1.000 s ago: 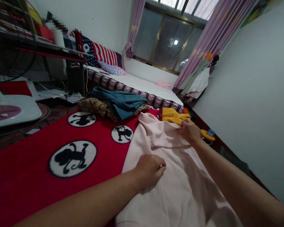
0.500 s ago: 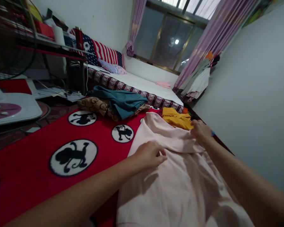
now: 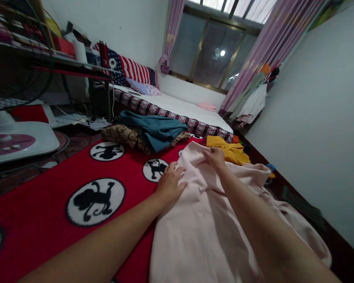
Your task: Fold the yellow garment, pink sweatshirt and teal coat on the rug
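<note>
Pale pink garment [image 3: 183, 243]: plain, softly creased, rumpled at right, lying in front of me along right part of red blanket [image 3: 53, 220]. My left hand [image 3: 170, 185], fingers spread, at its left edge; my right hand [image 3: 215, 157] pinches cloth near its far end. Near end cut off by frame; my right forearm [image 3: 253, 208] hides part. Blanket patterned with black figures in white circles. Beyond: heaped teal cloth [image 3: 156, 127], yellow cloth [image 3: 237, 152], bed [image 3: 179, 101] under window [image 3: 218, 51].
</note>
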The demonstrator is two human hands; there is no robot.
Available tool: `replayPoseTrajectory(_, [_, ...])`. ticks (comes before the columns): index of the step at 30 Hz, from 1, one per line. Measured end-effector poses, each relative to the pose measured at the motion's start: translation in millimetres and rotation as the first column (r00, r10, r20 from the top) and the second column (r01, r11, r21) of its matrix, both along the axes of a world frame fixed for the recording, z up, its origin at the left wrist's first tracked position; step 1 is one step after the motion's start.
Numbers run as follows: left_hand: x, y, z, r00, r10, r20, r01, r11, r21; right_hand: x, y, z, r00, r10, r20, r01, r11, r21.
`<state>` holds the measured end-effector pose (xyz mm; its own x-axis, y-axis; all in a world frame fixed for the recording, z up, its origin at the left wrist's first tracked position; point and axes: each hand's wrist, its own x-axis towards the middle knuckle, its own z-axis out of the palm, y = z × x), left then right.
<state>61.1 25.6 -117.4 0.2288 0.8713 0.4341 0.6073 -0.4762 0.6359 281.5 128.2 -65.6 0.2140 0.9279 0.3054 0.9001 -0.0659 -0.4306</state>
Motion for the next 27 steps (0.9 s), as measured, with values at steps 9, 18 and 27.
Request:
replayPoseTrajectory(9, [8,-5,-3.9,0.998,-0.035,-0.055,0.035,0.999,0.008,0,-1,16.7,0.881,-0.182,0.437,0.207,0.978,-0.011])
replayPoseTrajectory(18, [9,-1,-6.8,0.99,-0.079,0.115,0.078,0.997,0.015,-25,37,5.5,0.969,-0.127,0.213,0.164,0.973,-0.163])
replayPoseTrajectory(27, [2,7,1.2,0.925,0.141,0.352,-0.132,0.99,-0.048,-47,74,26.8,0.947,0.288,-0.14,-0.274,0.955,0.11])
